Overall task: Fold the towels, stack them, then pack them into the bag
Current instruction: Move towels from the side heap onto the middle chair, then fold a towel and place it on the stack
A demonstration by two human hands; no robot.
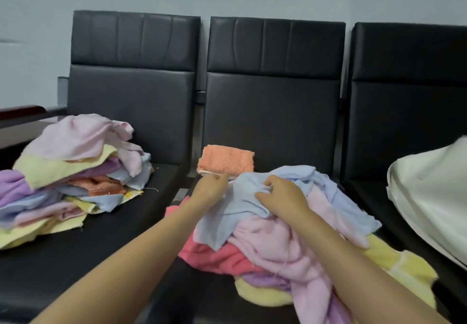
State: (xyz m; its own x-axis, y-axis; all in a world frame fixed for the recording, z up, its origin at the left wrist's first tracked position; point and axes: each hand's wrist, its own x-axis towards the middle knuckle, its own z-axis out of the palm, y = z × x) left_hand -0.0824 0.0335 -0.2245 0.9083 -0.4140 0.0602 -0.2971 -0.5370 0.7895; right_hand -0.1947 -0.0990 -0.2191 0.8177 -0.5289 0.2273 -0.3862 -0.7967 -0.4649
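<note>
Towels: the right hand (280, 197) pinches the blue towel (252, 212) atop the pile; the left hand (211, 188) grips its edge at nine o'clock. Best to lift it clear, then fold it flat.

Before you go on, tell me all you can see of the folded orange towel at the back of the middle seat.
The orange towel is terry cloth, folded into a neat flat rectangle, with a paler layer showing along its front edge. It lies level at the back of the middle seat, near the backrest. The unfolded pile lies just in front of it, and the left hand hovers by its front edge; whether they touch is unclear.
</note>
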